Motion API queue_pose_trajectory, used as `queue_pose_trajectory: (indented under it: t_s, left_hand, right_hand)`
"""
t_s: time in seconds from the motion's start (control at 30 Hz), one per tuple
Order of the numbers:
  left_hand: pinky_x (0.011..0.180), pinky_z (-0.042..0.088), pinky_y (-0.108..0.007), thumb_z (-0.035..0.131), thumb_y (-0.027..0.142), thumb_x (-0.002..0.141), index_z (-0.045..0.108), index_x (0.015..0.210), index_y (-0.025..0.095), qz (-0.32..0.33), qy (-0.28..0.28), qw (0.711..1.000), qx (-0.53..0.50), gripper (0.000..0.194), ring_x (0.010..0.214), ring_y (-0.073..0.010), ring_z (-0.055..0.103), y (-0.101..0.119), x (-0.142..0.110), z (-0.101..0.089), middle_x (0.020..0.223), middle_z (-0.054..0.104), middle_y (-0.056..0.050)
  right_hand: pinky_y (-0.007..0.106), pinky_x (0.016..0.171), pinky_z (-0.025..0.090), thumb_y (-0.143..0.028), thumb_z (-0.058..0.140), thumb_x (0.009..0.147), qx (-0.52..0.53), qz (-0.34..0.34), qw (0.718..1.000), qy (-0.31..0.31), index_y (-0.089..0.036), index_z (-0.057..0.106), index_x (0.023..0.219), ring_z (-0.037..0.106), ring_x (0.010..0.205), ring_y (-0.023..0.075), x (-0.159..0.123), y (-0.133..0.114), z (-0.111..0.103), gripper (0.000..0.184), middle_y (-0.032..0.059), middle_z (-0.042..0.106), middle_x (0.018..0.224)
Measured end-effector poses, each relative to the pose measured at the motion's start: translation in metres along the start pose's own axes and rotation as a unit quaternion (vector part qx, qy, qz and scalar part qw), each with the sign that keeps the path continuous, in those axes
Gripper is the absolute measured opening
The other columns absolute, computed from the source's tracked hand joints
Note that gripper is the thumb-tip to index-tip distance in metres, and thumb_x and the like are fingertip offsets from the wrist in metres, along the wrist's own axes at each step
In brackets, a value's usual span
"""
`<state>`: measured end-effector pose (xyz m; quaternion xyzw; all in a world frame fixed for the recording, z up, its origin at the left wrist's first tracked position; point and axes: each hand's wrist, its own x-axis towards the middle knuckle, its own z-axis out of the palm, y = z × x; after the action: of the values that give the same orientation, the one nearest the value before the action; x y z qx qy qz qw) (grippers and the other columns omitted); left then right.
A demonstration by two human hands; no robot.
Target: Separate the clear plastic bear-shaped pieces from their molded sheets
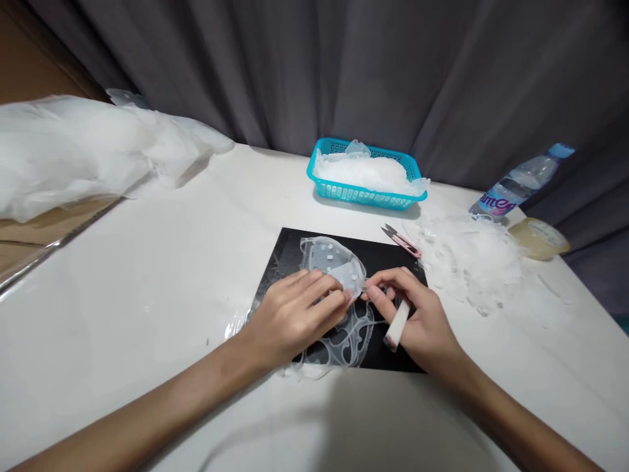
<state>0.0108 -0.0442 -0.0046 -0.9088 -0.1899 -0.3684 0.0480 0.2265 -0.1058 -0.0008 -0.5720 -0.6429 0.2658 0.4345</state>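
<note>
A thin translucent, silicone-like piece (322, 250) with small raised blocks lies on a black mat (383, 255). My left hand (304, 311) is curled over its near side, fingers and thumb closed on it. With fingertips pinched together, my right hand (413, 311) grips the piece's right edge. A white stick-like handle (397, 326) is tucked in that same hand; its working end is hidden. Below the hands, a clear cut-out web of the same material (344, 344) trails over the mat's front edge.
Pink-handled thread snips (403, 242) rest on the mat's upper right edge. A blue basket (363, 195) holds translucent pieces. To the right are a heap of clear scraps (472, 255), a water bottle (521, 180) and a yellowish tub (538, 237). A bulky white plastic bag (88, 147) lies left.
</note>
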Motion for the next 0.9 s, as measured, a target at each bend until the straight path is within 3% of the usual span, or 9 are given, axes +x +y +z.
queue_pose_trajectory:
  t_s: [0.13, 0.4, 0.67, 0.9]
  left_hand:
    - [0.064, 0.05, -0.028, 0.061, 0.013, 0.101, 0.059, 0.094, 0.018, 0.024, -0.011, 1.0, 0.006, 0.009, 0.069, -0.0147, 0.063, 0.003, 0.001, -0.004, 0.08, 0.068, -0.002]
    - [0.068, 0.052, -0.032, 0.057, 0.004, 0.098, 0.064, 0.095, 0.011, 0.085, -0.014, 0.996, 0.012, 0.009, 0.071, -0.019, 0.063, 0.007, -0.001, -0.005, 0.08, 0.067, -0.007]
    - [0.073, 0.053, -0.032, 0.058, 0.002, 0.097, 0.062, 0.103, 0.009, 0.046, -0.03, 0.998, -0.013, 0.01, 0.076, -0.0195, 0.064, 0.01, -0.004, -0.001, 0.085, 0.067, -0.007]
    - [0.067, 0.05, -0.031, 0.057, 0.007, 0.101, 0.056, 0.094, 0.014, 0.021, -0.031, 0.999, 0.007, 0.01, 0.071, -0.0188, 0.059, 0.01, -0.004, 0.003, 0.081, 0.06, -0.003]
  right_hand:
    - [0.029, 0.062, 0.048, -0.035, 0.057, 0.102, 0.015, 0.034, 0.999, -0.031, -0.022, 0.07, 0.103, 0.057, 0.068, 0.0155, -0.001, 0.0, 0.0, 0.019, 0.002, 0.062, 0.081]
    - [0.03, 0.071, 0.043, -0.036, 0.065, 0.1, -0.055, -0.002, 0.996, -0.066, -0.025, 0.069, 0.094, 0.054, 0.077, 0.0175, -0.001, -0.006, 0.001, 0.013, 0.0004, 0.064, 0.081]
    - [0.031, 0.076, 0.044, -0.026, 0.051, 0.108, -0.059, -0.057, 0.993, -0.09, -0.024, 0.06, 0.089, 0.055, 0.082, 0.018, -0.001, -0.002, -0.004, 0.022, -0.0003, 0.064, 0.08]
    - [0.032, 0.072, 0.043, -0.018, 0.047, 0.108, -0.181, -0.144, 0.971, -0.064, -0.021, 0.054, 0.093, 0.054, 0.08, 0.0191, -0.001, 0.006, 0.001, 0.017, 0.0021, 0.062, 0.082]
